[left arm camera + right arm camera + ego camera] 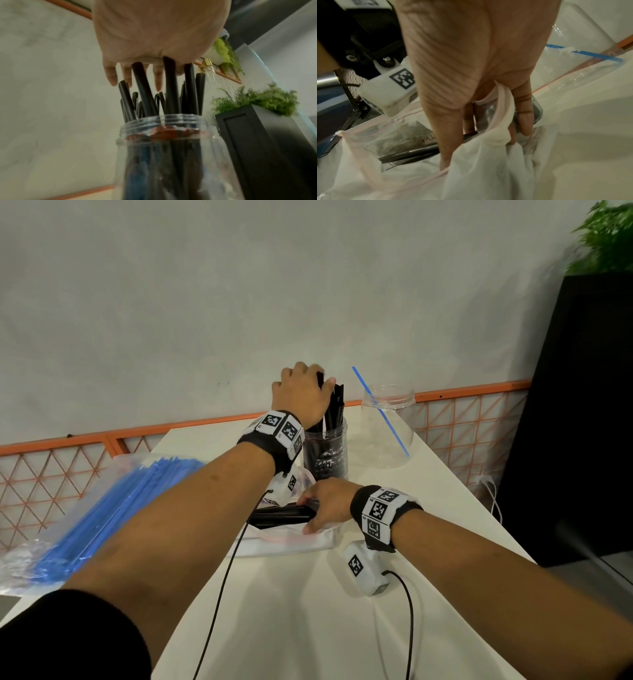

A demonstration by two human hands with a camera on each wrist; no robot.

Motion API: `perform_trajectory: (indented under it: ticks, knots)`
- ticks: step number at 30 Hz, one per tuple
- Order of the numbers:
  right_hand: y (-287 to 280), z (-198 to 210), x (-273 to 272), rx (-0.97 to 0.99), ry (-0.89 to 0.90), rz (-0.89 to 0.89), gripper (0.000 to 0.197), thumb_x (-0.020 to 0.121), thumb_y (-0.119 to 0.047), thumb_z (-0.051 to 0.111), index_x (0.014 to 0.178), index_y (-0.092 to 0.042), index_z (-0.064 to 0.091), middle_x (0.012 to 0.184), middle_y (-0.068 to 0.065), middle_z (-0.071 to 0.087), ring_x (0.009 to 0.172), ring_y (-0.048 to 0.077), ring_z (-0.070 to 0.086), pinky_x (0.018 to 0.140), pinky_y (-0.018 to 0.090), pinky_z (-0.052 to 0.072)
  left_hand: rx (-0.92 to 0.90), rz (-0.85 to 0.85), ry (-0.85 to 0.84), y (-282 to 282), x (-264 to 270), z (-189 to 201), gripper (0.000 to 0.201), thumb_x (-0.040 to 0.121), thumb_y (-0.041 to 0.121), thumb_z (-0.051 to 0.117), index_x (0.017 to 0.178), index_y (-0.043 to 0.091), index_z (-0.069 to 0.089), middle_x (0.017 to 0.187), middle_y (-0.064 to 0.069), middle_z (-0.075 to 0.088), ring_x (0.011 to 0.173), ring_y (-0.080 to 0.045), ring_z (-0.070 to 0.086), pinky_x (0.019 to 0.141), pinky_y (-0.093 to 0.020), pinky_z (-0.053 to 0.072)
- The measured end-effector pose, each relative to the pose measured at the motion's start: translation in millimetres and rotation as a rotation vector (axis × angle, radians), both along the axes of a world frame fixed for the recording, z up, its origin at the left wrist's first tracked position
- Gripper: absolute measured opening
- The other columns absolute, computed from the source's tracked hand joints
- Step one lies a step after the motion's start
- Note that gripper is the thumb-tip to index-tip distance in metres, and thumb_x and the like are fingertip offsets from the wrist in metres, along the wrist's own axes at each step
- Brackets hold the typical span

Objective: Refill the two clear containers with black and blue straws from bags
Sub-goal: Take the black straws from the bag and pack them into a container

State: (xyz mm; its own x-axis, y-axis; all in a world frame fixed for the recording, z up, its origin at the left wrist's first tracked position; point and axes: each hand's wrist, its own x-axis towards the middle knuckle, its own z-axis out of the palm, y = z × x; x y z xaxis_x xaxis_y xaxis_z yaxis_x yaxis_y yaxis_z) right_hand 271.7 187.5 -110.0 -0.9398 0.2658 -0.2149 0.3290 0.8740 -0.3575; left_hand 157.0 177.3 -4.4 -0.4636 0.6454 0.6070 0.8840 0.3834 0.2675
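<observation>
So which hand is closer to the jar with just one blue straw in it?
The left. The left hand is up on the black straws in the neighbouring jar, beside the jar with the blue straw. The right hand is nearer the person, in the bag.

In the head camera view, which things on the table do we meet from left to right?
Bag of blue straws → jar of black straws → clear jar with one blue straw.
</observation>
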Motion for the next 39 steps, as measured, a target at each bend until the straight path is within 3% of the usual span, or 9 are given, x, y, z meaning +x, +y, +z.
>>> perform_trajectory:
  ticks: [3, 7, 11, 15, 18, 21, 28, 35, 39]
  knots:
    - [-0.8, 1.3, 1.5, 0.008, 0.003, -0.003, 0.059, 0.077, -0.044, 0.075, 0.131, -0.029, 0.057, 0.127, -0.006, 0.059, 0.114, 0.016, 0.056, 0.1, 0.029, 0.045, 0.051, -0.082, 0.022, -4.2, 0.9, 5.8, 0.057, 0.098, 0.039, 0.049, 0.149, 0.021, 0.034, 0.144, -0.005, 0.047, 0.133, -0.028, 0.039, 0.106, -0.047, 0.033]
    - [-3.4, 5.1, 4.1, 0.029, -0.01, 0.001, 0.057, 0.079, -0.045, 0.073, 0.132, -0.029, 0.057, 0.129, -0.006, 0.058, 0.116, 0.016, 0.055, 0.1, 0.029, 0.045, -0.183, -0.072, 0.065, -16.9, 4.7, 13.2, 0.044, 0.103, 0.045, 0.037, 0.135, 0.023, 0.058, 0.147, -0.004, 0.047, 0.14, -0.025, 0.034, 0.113, -0.049, 0.028]
    - [-6.3, 10.1, 7.7, 0.053, -0.015, 0.02, 0.043, 0.092, -0.036, 0.059, 0.134, -0.024, 0.056, 0.134, -0.001, 0.057, 0.121, 0.019, 0.053, 0.102, 0.028, 0.042, 0.211, -0.163, -0.085, -47.7, 20.4, 13.4, 0.014, 0.091, 0.029, 0.058, 0.092, 0.02, 0.069, 0.091, 0.004, 0.065, 0.09, -0.017, 0.059, 0.078, -0.03, 0.047]
    - [-6.5, 15.8, 10.2, 0.121, 0.014, 0.035, 0.042, 0.096, -0.013, 0.049, 0.138, -0.011, 0.051, 0.141, 0.007, 0.051, 0.122, 0.024, 0.051, 0.096, 0.027, 0.042, -0.323, -0.258, -0.357, -80.2, 29.1, -12.6, 0.017, 0.083, 0.008, 0.059, 0.073, 0.016, 0.07, 0.065, 0.002, 0.069, 0.057, -0.01, 0.066, 0.054, -0.022, 0.051]
    - [-7.0, 17.0, 12.2, 0.105, 0.103, -0.014, 0.033, 0.09, -0.01, 0.054, 0.123, -0.008, 0.057, 0.119, 0.014, 0.063, 0.095, 0.025, 0.056, 0.074, 0.027, 0.041, -0.697, -0.162, -0.217, -90.9, 27.0, -47.2, 0.016, 0.084, 0.009, 0.059, 0.081, 0.007, 0.074, 0.07, -0.002, 0.069, 0.066, -0.018, 0.065, 0.062, -0.026, 0.05]
    - [-5.6, 16.1, 11.7, 0.054, 0.182, -0.051, 0.042, 0.089, -0.009, 0.057, 0.131, -0.014, 0.057, 0.12, 0.011, 0.064, 0.109, 0.027, 0.06, 0.086, 0.027, 0.048, -0.83, -0.105, -0.085, -91.9, 17.0, -78.7, 0.02, 0.087, 0.016, 0.06, 0.1, 0.009, 0.074, 0.097, -0.007, 0.072, 0.088, -0.024, 0.064, 0.078, -0.032, 0.051]
    - [-4.2, 22.3, 16.4, -0.007, 0.246, -0.105, 0.057, 0.087, -0.009, 0.06, 0.141, -0.022, 0.048, 0.135, 0.009, 0.057, 0.121, 0.025, 0.055, 0.101, 0.032, 0.047, -0.756, -0.147, -0.158, -87.6, -3.3, -107.2, 0.038, 0.077, 0.019, 0.067, 0.115, 0.023, 0.07, 0.096, 0.006, 0.063, 0.085, -0.015, 0.054, 0.071, -0.024, 0.04]
    - [-3.5, 28.2, 19.0, -0.038, 0.254, -0.113, 0.067, 0.081, 0.0, 0.058, 0.143, -0.023, 0.047, 0.138, 0.01, 0.054, 0.123, 0.027, 0.052, 0.101, 0.034, 0.048, -0.833, -0.094, -0.188, -84.4, -5.6, -110.6, 0.005, 0.079, 0.026, 0.064, 0.08, 0.022, 0.061, 0.084, 0.0, 0.062, 0.088, -0.026, 0.062, 0.083, -0.039, 0.053]
    - [-2.2, 27.9, 19.5, -0.039, 0.251, -0.109, 0.071, 0.078, 0.003, 0.059, 0.143, -0.023, 0.046, 0.139, 0.009, 0.053, 0.122, 0.027, 0.053, 0.101, 0.036, 0.049, -0.8, -0.103, -0.193, -87.1, -6.9, -114.2, 0.021, 0.084, 0.035, 0.061, 0.066, 0.03, 0.05, 0.083, -0.001, 0.064, 0.082, -0.025, 0.062, 0.079, -0.038, 0.053]
